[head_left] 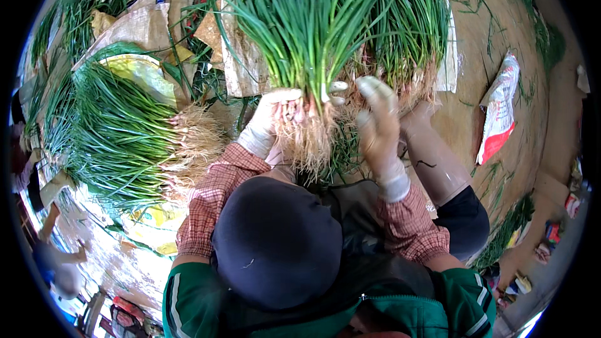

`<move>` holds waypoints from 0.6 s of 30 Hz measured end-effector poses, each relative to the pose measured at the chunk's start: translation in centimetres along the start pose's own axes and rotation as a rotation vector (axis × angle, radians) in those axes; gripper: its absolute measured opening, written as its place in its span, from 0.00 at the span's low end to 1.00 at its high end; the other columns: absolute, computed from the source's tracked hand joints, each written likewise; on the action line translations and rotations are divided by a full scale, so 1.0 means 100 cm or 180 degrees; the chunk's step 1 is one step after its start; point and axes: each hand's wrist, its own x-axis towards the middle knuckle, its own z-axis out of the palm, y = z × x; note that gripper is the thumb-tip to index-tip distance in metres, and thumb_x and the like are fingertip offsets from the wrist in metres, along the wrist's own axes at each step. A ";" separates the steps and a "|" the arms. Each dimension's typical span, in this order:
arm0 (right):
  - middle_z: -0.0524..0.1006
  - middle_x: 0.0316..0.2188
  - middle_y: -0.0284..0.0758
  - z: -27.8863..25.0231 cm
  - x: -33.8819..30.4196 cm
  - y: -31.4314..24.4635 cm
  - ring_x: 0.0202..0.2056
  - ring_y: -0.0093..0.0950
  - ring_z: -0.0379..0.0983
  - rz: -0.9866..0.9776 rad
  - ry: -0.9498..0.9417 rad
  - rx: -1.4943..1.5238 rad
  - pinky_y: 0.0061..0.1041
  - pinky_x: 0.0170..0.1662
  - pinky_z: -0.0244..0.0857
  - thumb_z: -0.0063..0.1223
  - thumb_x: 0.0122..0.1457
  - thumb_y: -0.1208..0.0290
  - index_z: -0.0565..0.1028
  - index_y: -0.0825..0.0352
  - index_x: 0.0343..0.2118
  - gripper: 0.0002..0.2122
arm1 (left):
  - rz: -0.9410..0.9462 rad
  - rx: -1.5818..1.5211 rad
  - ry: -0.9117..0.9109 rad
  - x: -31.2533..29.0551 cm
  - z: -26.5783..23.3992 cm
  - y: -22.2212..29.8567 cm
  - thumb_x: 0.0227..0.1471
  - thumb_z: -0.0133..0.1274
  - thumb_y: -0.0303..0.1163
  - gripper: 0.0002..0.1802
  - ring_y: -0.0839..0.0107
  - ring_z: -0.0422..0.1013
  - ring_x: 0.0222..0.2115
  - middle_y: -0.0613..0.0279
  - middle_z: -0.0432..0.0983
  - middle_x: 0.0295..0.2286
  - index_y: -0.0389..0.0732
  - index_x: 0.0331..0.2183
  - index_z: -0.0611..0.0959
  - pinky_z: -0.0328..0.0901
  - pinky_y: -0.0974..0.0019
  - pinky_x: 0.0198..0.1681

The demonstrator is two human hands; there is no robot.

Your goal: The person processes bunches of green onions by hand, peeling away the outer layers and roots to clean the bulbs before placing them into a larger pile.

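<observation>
My left hand (272, 112), in a pale glove, grips a bunch of spring onions (307, 62) just above the roots. The long green leaves point away from me, and the pinkish bulbs with stringy tan roots hang toward my lap. To the right of the bunch, my gloved right hand (379, 128) is raised with its fingers apart and nothing in it, slightly blurred. Just beyond it lies another heap of spring onions (407, 31), roots toward me. A large pile of spring onions (125, 131) rests at my left, its roots facing right.
Woven sacks (134, 28) and loose leaves lie at the far left. A crumpled white and red bag (501, 109) is on the brown floor (466, 112) at the right. My bent right leg (438, 159) stands beside my right hand. Another person (59, 263) is at the lower left.
</observation>
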 end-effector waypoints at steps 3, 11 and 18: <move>0.58 0.57 0.41 0.007 0.008 -0.052 0.59 0.42 0.50 -0.0378 -0.1129 -0.0879 0.43 0.62 0.40 0.53 0.46 0.39 0.59 0.67 0.58 0.42 | -0.0017 -0.0157 0.0487 0.006 0.016 -0.007 0.50 0.45 0.41 0.37 0.50 0.59 0.55 0.36 0.57 0.54 0.25 0.55 0.59 0.51 0.54 0.60; 0.70 0.37 0.37 -0.039 0.078 -0.055 0.43 0.30 0.66 -0.1375 0.0287 -0.0891 0.38 0.57 0.50 0.46 0.51 0.37 0.73 0.64 0.38 0.29 | 0.0245 -0.1053 -0.0684 0.048 0.081 0.019 0.58 0.41 0.47 0.27 0.63 0.70 0.44 0.48 0.71 0.44 0.34 0.48 0.71 0.65 0.59 0.50; 0.71 0.42 0.44 -0.099 0.075 -0.086 0.44 0.36 0.67 -0.0011 0.0516 0.1329 0.29 0.46 0.63 0.52 0.57 0.57 0.65 0.74 0.51 0.27 | 0.1150 -0.1076 -0.0975 0.082 0.198 0.047 0.51 0.43 0.36 0.16 0.55 0.71 0.39 0.51 0.75 0.36 0.36 0.37 0.76 0.65 0.52 0.47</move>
